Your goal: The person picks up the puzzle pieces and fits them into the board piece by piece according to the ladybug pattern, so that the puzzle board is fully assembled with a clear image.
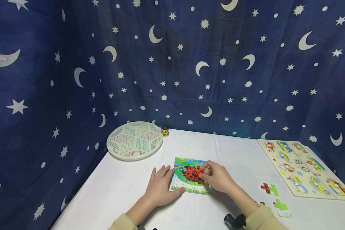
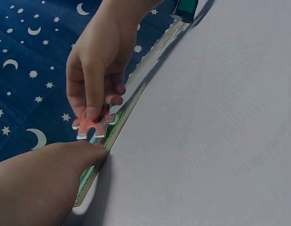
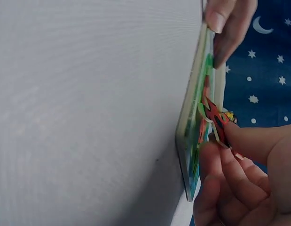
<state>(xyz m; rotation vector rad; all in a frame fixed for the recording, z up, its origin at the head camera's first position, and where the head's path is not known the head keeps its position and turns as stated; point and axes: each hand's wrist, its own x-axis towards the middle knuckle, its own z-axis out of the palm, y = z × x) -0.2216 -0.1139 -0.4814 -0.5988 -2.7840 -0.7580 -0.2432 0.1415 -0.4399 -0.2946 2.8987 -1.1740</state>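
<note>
A square ladybug jigsaw board [image 1: 179, 187] lies flat on the white table, a green, flowered picture with a red, black-spotted ladybug. My left hand [image 1: 160, 189] rests along its left side, thumb on the near edge and fingers stretched out. Over the right half, my right hand [image 1: 219, 178] pinches a red jigsaw piece [image 2: 91, 126] between thumb and fingers. In the right wrist view the piece [image 3: 215, 115] is tilted just above the board's surface. The right fingers partly hide the board's right side.
Several loose jigsaw pieces [image 1: 281, 205] lie to the right, partly behind my right forearm. A wooden vehicle puzzle board [image 1: 302, 174] is at the far right. A round patterned lattice board [image 1: 135, 140] sits back left, beside a small yellow toy [image 1: 165, 130]. A starry curtain [image 1: 189, 80] hangs behind.
</note>
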